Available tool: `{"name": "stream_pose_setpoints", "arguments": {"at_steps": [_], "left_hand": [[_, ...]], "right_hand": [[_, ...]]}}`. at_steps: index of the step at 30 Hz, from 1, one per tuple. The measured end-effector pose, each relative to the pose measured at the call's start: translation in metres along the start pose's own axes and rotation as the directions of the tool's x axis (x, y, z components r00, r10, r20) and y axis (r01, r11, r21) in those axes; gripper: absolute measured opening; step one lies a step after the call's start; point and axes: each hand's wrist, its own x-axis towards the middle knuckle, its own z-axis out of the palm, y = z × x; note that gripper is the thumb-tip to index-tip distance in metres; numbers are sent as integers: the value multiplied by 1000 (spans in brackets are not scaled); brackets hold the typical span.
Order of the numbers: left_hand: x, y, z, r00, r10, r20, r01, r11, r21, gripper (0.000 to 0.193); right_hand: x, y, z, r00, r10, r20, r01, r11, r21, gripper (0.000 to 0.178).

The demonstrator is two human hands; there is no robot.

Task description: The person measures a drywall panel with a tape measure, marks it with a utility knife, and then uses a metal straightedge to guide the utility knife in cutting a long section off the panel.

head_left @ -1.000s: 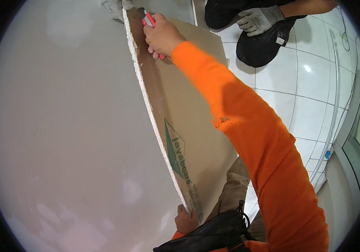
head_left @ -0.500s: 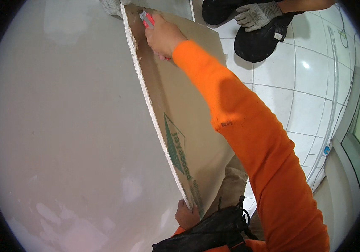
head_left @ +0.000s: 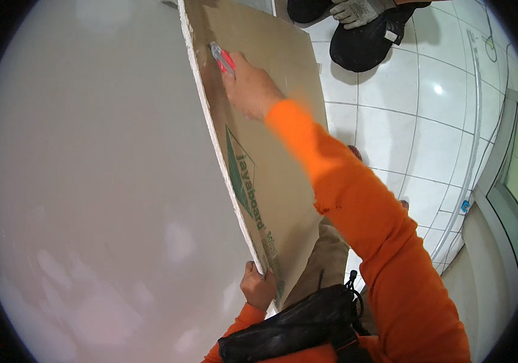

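A plasterboard sheet (head_left: 292, 66) stands on edge in front of me, its brown paper face to the right and its long white edge (head_left: 210, 130) ragged. My right hand (head_left: 251, 88) is closed round a red and grey utility knife (head_left: 225, 62). The knife's tip is at the brown face, close to the ragged edge near the far end; whether it touches the paper I cannot tell. Lower down, my left hand (head_left: 258, 287) grips the sheet's near end, fingers over the edge.
A smooth pale grey surface (head_left: 101, 151) fills the left side. Beyond the sheet, a co-worker's gloved hand (head_left: 355, 11) rests by dark shoes (head_left: 361, 45) on white floor tiles (head_left: 386, 136). A clear hose (head_left: 476, 109) runs along the right, near a metal-framed door (head_left: 504, 151). A black pouch (head_left: 289, 323) hangs at my waist.
My right hand has drawn the knife toward me, down along the ragged edge. My left hand still grips the sheet. The gloved hand at the sheet's far end has almost left the view.
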Motion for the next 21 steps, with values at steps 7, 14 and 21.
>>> {"name": "stream_pose_setpoints", "arguments": {"at_steps": [7,14,21], "left_hand": [[2,-12,2,991,-65,118,61,997,37,23],[-1,-21,7,995,76,58,-79,996,51,29],[3,-30,9,993,112,35,-110,992,-60,28]], "right_hand": [[-96,30,33,998,52,26,-54,996,69,34],[-180,57,52,993,102,64,-107,991,80,33],[-259,90,79,976,118,182,-131,989,63,33]]}}
